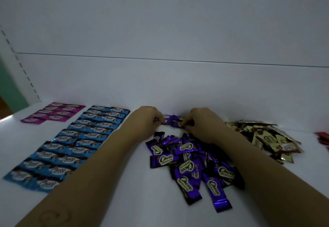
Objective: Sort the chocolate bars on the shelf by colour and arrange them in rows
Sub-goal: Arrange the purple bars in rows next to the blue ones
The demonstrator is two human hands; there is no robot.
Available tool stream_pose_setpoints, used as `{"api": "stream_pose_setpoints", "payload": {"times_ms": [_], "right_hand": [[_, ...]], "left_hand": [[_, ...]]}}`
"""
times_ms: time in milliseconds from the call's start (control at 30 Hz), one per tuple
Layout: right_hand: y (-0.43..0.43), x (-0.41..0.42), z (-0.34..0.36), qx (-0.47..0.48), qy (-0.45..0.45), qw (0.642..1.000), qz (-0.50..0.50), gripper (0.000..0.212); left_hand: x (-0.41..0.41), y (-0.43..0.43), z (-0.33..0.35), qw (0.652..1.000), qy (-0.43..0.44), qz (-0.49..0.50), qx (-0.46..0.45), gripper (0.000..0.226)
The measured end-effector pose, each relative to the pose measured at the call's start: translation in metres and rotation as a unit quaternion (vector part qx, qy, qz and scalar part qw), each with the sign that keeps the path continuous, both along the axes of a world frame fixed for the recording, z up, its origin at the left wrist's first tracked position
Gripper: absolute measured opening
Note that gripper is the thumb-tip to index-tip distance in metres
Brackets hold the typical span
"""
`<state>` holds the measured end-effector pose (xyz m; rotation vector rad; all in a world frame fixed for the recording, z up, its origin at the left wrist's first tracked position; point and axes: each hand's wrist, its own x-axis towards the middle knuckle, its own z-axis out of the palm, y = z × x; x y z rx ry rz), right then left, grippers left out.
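A: Shelf [142, 209] inventory?
B: Blue bars [71, 144]: two columns, roughly twenty, left half. Purple heap [187, 168], front centre: too tangled to count. Gold heap [267, 137], toward the right edge. Pink bars [53, 113], back-left corner: about eight.
A: Hands?
B: Left hand [147, 120] and right hand [201, 121], fingers curled, each pinching the laid purple bars [169, 118]. About four of those, near the back edge. Red bars [323, 138]: right edge, count unclear.

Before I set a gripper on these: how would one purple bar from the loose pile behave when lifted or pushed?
Probably light: the purple bar is slim. Its glossy wrapper likely slides easily on the smooth shelf. Flat, so unlikely to roll.
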<state>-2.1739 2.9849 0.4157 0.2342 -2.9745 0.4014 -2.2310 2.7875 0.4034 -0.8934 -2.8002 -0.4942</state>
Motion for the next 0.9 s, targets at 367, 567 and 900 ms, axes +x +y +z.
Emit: {"api": "stream_pose_setpoints", "payload": {"times_ms": [367,567,900], "right_hand": [[-0.007,0.018,0.012,0.031,-0.043,0.999,-0.003,0.026],[-0.006,0.017,0.013,0.042,-0.035,0.998,-0.011,0.028],[-0.009,0.028,0.057,0.029,-0.061,0.997,-0.025,0.022]], "left_hand": [[0.019,0.0,0.008,0.998,-0.05,0.001,-0.046,0.029],[0.01,-0.002,0.02,0.994,-0.048,-0.02,-0.093,0.028],[0.022,-0.02,0.025,0.995,-0.019,-0.091,-0.042,0.032]]}}
